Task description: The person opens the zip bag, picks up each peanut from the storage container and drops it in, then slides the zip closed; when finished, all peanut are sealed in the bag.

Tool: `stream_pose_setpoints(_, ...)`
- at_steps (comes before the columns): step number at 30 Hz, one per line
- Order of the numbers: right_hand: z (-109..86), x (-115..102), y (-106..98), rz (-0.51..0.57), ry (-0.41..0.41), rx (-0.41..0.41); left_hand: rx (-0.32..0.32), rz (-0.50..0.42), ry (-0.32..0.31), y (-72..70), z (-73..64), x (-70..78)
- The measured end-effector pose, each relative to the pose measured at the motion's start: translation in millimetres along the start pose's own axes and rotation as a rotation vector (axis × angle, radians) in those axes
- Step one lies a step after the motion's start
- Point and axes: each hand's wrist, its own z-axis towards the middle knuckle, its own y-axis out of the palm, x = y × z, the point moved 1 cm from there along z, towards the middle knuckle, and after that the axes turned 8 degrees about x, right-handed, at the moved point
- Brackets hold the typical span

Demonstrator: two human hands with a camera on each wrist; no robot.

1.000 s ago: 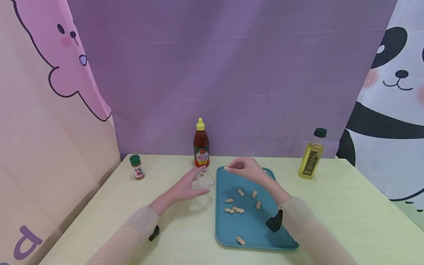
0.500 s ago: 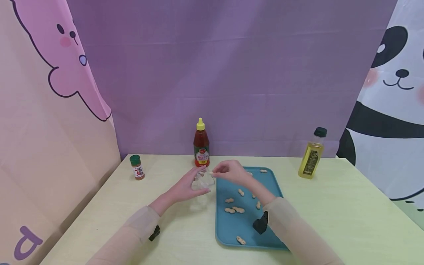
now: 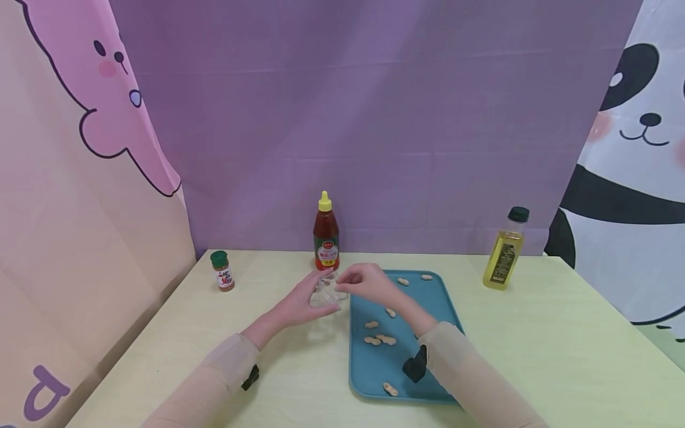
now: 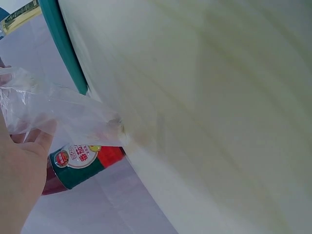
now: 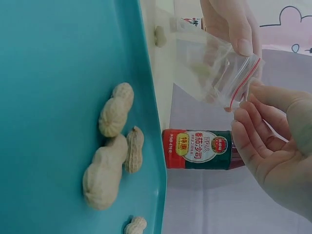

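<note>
My left hand (image 3: 299, 302) holds a small clear zip-lock bag (image 5: 214, 68), thumb and fingers on opposite sides of its mouth. A red line runs along the bag's seal, and a peanut (image 5: 159, 36) shows low inside. The left wrist view has the bag (image 4: 63, 107) hanging from the fingers. My right hand (image 3: 369, 282) is at the bag's mouth, thumb and fingertips drawn together in a pinch; the peanut they carried is mostly hidden there. Several peanuts (image 5: 113, 114) lie on the blue tray (image 3: 366, 374) under and beside my right forearm.
A ketchup bottle (image 3: 326, 238) with a yellow cap stands just behind the bag. To the left is a small green-capped seasoning jar (image 3: 222, 272). An oil bottle (image 3: 504, 255) stands at the back right, beyond the tray.
My right hand has moved left from over the tray's far edge to the bag's mouth, carrying a peanut. My left hand has stayed in place with the bag.
</note>
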Motion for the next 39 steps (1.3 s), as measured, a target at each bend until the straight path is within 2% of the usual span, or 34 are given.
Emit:
stream_pose_setpoints(13, -3.7, -2, -3, 0.008, -0.013, 0.002, 0.005, -0.001, 0.015, -0.3, -0.1, 0.1)
stream_pose_setpoints(17, -3.9, 0, -6, 0.004, -0.026, 0.012, 0.003, -0.005, 0.006, 0.2, -0.3, 0.0)
stream_pose_setpoints(21, -4.3, 3, -11, 0.009, -0.006, 0.023, -0.001, -0.005, -0.008, 0.6, -0.3, 0.2)
stream_pose_setpoints(29, -3.9, 20, -27, 0.005, 0.021, 0.081, -0.002, -0.010, -0.010, -0.5, -0.4, 1.5)
stream_pose_setpoints(39, -7.2, 52, -62, -0.012, 0.059, 0.195, -0.013, 0.005, -0.009, 0.3, -0.1, -0.6)
